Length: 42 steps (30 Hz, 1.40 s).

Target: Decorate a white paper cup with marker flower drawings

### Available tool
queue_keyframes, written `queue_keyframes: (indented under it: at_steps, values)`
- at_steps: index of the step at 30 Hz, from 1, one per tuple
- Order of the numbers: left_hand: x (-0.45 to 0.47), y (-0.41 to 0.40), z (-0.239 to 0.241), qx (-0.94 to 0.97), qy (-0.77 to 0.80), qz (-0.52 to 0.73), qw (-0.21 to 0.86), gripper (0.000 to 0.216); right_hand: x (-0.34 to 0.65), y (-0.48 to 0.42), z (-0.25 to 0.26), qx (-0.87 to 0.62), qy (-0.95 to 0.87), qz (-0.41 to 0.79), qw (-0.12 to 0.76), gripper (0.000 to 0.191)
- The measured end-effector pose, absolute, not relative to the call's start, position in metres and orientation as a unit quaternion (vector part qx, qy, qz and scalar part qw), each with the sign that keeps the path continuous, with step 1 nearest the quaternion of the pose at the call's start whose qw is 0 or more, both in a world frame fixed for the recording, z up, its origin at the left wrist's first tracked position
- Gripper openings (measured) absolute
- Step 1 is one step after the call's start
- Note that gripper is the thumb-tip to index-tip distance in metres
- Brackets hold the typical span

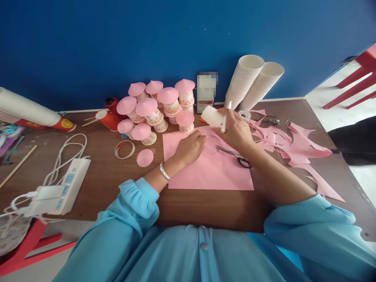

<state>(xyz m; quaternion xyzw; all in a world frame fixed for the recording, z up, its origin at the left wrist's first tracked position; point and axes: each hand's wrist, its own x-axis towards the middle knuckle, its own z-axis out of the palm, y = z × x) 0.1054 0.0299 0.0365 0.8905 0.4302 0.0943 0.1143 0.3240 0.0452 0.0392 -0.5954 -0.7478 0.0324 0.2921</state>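
A pink paper sheet (205,172) lies flat on the brown table (117,196) in front of me. My left hand (190,148) rests on its upper part, fingertips pressed to the paper beside a drawn circle. My right hand (236,129) hovers just above the sheet's top edge, holding a white paper cup (212,116) on its side together with a white pen (225,117). Scissors (235,155) lie on the sheet under my right wrist.
Several cups capped with pink paper cones (160,107) cluster at the back. Two stacks of white cups (254,80) lean on the blue wall. Pink offcuts (296,147) litter the right. A pink disc (145,158), tape ring (124,149) and power strip (66,186) lie left.
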Motion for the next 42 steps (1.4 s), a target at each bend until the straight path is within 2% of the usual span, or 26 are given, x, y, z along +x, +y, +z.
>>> queue_keyframes:
  at_steps: [4, 10, 12, 15, 19, 22, 26, 28, 36, 42]
  values:
    - [0.137, 0.059, 0.024, 0.895, 0.431, 0.080, 0.078, 0.033, 0.345, 0.033, 0.050, -0.605, -0.702, 0.066, 0.369, 0.065]
    - [0.152, 0.075, 0.011, 0.891, 0.438, 0.095, 0.075, 0.022, 0.352, 0.019, 0.046, -0.604, -0.671, 0.147, 0.403, 0.063]
    - [0.143, 0.066, 0.014, 0.877, 0.449, 0.132, 0.106, 0.025, 0.349, 0.011, 0.042, -0.594, -0.663, 0.172, 0.422, 0.063]
    - [0.121, 0.038, 0.022, 0.834, 0.422, 0.260, 0.243, 0.034, 0.336, -0.008, 0.038, -0.547, -0.648, 0.228, 0.478, 0.058]
    - [0.096, -0.008, 0.027, 0.621, 0.336, 0.367, 0.605, 0.064, 0.302, -0.039, 0.034, -0.476, -0.695, 0.233, 0.486, 0.063]
    - [0.086, -0.031, 0.026, 0.470, 0.313, 0.401, 0.722, 0.067, 0.278, -0.054, 0.026, -0.431, -0.751, 0.192, 0.462, 0.068]
    - [0.077, -0.038, 0.026, 0.351, 0.354, 0.463, 0.733, 0.062, 0.267, -0.059, 0.023, -0.405, -0.793, 0.156, 0.428, 0.073]
    - [0.073, -0.035, 0.028, 0.322, 0.349, 0.475, 0.741, 0.057, 0.270, -0.060, 0.027, -0.404, -0.798, 0.143, 0.423, 0.069]
    - [0.063, -0.027, 0.033, 0.234, 0.333, 0.480, 0.777, 0.051, 0.278, -0.066, 0.052, -0.339, -0.814, 0.069, 0.466, 0.045]
    - [0.068, -0.033, 0.026, 0.256, 0.357, 0.434, 0.787, 0.048, 0.274, -0.068, 0.034, -0.324, -0.826, 0.017, 0.461, 0.047]
